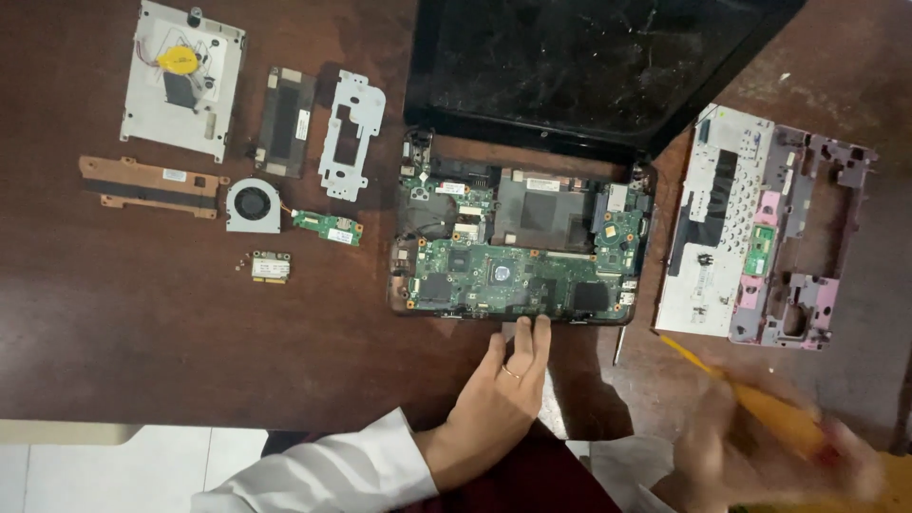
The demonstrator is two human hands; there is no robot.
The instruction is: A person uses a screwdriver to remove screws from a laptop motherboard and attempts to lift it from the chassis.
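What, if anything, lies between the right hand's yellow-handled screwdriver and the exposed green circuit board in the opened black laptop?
Nothing visible blocks it. Only bare brown table separates the yellow-handled screwdriver in the right hand from the green circuit board. The left hand touches the laptop's front edge, off to the side.

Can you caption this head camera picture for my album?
Left hand steadies an opened laptop on a brown table; the blurred right hand holds a yellow screwdriver.
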